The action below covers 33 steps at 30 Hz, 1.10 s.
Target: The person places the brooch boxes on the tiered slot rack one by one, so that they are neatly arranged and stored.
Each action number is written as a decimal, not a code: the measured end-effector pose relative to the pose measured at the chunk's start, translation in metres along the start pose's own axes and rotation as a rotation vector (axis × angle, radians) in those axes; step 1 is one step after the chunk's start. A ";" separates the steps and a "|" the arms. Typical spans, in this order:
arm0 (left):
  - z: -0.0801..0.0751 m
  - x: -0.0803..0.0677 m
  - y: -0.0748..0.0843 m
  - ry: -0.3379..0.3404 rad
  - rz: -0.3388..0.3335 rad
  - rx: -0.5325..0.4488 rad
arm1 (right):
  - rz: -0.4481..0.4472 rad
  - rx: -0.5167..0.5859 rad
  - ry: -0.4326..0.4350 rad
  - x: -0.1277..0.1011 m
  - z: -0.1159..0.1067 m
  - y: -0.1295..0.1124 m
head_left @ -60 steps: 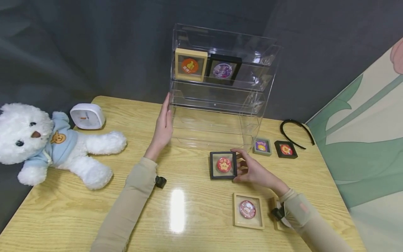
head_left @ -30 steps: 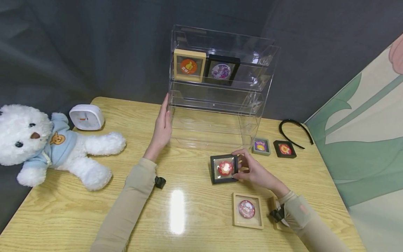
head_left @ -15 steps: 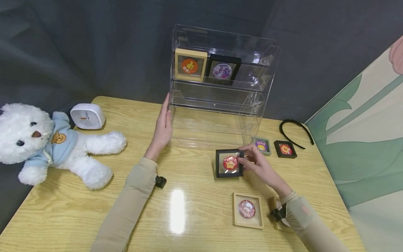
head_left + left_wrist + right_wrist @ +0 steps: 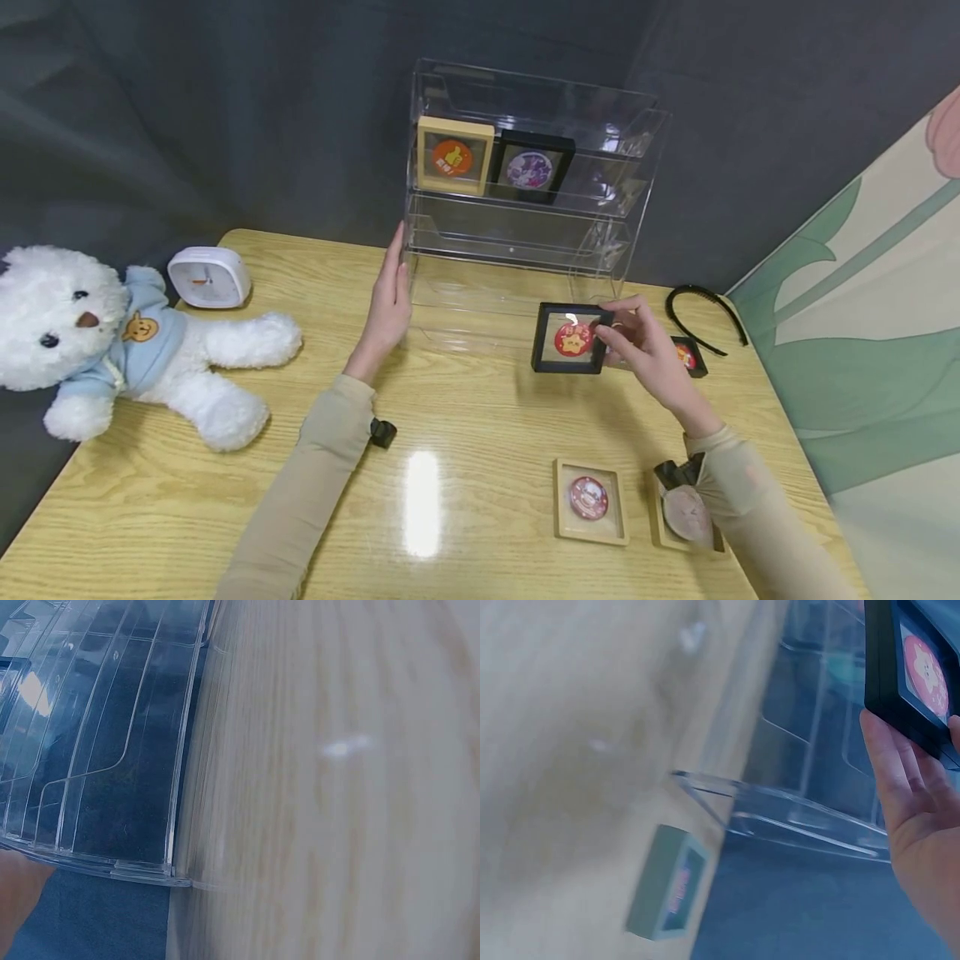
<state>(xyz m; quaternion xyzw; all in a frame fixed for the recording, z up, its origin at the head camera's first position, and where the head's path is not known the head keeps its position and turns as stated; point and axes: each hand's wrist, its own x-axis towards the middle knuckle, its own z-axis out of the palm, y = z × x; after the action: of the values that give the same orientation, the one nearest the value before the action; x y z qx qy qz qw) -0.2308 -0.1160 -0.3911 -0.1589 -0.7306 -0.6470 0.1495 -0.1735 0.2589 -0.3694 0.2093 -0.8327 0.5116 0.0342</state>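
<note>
Between the right hand point(image 4: 645, 346) fingertips: black frame point(image 4: 572, 338) with a red badge, pinched at its right edge, thumb and fingers clamped on the rim, lifted off the table point(image 4: 465, 433) in front of the acrylic rack point(image 4: 525, 208) bottom tier. Right wrist view confirms it: fingers point(image 4: 900, 772) wrap the frame point(image 4: 911, 664) edge.

Handling, my read: light, rigid shell, glossy clear window, likely slippery and easy to smudge or dent. Hold by the 2 opposite rim edges, not the window.

Left hand point(image 4: 388, 296): fingers straight and together, flat against the rack's left wall, bracing it.

Outward from the right hand: small black frame point(image 4: 686, 354) just behind it, headband point(image 4: 705, 308) further out, 2 wooden frames point(image 4: 590, 500) near the wrist. Rack top tier holds 2 frames point(image 4: 453, 156). Far left of the left hand: clock point(image 4: 207, 277), teddy bear point(image 4: 112, 342).
</note>
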 end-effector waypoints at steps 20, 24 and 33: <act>0.000 0.001 -0.002 0.010 -0.001 0.002 | -0.112 0.045 0.116 0.023 -0.022 -0.016; 0.001 0.001 -0.003 0.003 -0.009 0.003 | -0.126 0.031 0.156 0.029 -0.024 -0.020; 0.000 0.002 -0.004 -0.003 -0.013 -0.001 | -0.205 -0.050 0.271 0.046 -0.028 -0.028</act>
<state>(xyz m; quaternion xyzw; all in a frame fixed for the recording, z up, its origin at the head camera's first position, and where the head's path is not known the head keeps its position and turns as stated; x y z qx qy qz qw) -0.2339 -0.1162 -0.3942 -0.1552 -0.7314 -0.6482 0.1442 -0.2087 0.2582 -0.3202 0.2211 -0.8072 0.5082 0.2033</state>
